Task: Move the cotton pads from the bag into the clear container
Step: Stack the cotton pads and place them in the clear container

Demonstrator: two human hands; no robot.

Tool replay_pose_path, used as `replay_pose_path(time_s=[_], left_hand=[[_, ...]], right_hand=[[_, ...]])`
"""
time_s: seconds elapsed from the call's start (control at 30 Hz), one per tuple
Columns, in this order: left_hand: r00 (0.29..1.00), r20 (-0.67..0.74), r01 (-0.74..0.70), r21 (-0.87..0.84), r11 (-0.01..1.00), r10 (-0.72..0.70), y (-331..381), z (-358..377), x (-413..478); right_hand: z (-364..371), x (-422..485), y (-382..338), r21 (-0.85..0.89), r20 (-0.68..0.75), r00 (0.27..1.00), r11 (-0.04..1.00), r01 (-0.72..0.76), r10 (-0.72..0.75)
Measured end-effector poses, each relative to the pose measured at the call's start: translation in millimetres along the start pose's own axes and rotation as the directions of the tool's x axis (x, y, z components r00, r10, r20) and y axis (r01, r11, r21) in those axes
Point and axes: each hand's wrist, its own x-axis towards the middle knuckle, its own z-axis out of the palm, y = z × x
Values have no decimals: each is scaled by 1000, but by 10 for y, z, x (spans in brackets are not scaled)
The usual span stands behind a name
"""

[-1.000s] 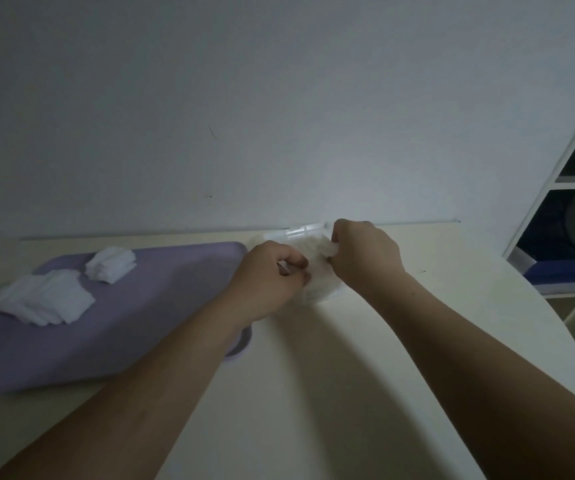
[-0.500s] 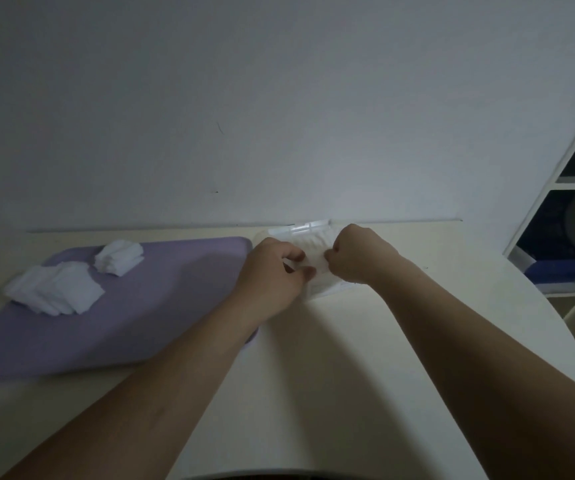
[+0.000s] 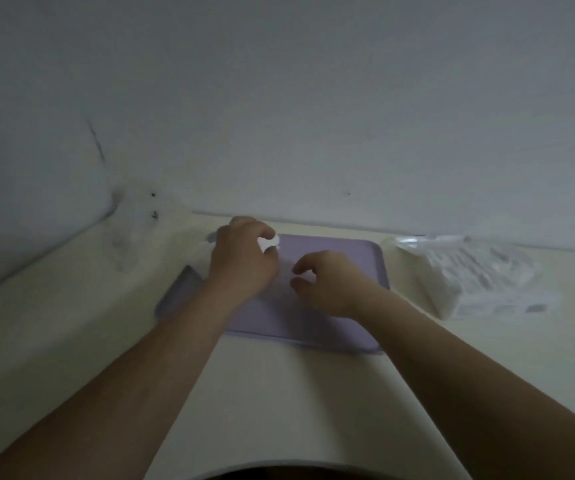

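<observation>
My left hand [image 3: 244, 261] is over the far left of the purple tray [image 3: 358, 268] and grips a small white bunch of cotton pads [image 3: 268, 243] in its curled fingers. Over the tray's middle, my right hand [image 3: 331, 289] hovers with thumb and fingers curled toward each other; whether it holds a pad is unclear. The plastic bag [image 3: 469, 275] of cotton pads lies on the table to the right of the tray, apart from both hands. A blurry clear container [image 3: 133, 226] stands at the far left by the wall.
The cream table [image 3: 296, 393] runs along a pale wall, which turns a corner at the left. Its rounded front edge is at the bottom of the view.
Both hands left the bag and swung left over the purple tray. The view turned left, so the bag now lies at the right. The two pad piles on the tray no longer show.
</observation>
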Motion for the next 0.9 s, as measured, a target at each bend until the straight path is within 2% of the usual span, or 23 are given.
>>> replay_pose_path(time_s=[0.03, 0.13, 0.2, 0.3, 0.43, 0.57, 0.73, 0.9], left_hand=[[998, -4, 65, 54, 996, -65, -180, -134, 62], [971, 127, 179, 166, 970, -202, -552, -297, 161], [963, 215, 136, 132, 982, -162, -703, -244, 159], [977, 214, -4, 48, 999, -6, -852, -137, 161], [960, 262, -85, -79, 993, 103, -806, -93, 187], [953, 245, -138, -164, 977, 176, -757, -46, 188], [938, 290, -115, -255, 960, 190, -489, 223, 245], [930, 327, -94, -236, 967, 170, -249, 448, 250]], right_hand=[[96, 106, -77, 3, 23, 1000, 1000, 8, -8], [219, 453, -191, -50, -16, 999, 997, 51, -52], [277, 711, -285, -91, -17, 995, 991, 100, -102], [414, 1055, -387, -253, 52, 985, 952, 172, -164], [429, 1197, -401, -263, 196, 976, 954, 144, -93], [315, 1184, -230, -316, 141, 985, 939, 135, -95], [13, 852, 228, -269, 75, 997, 963, 13, 7], [-210, 426, 576, -248, -48, 998, 967, -62, 52]])
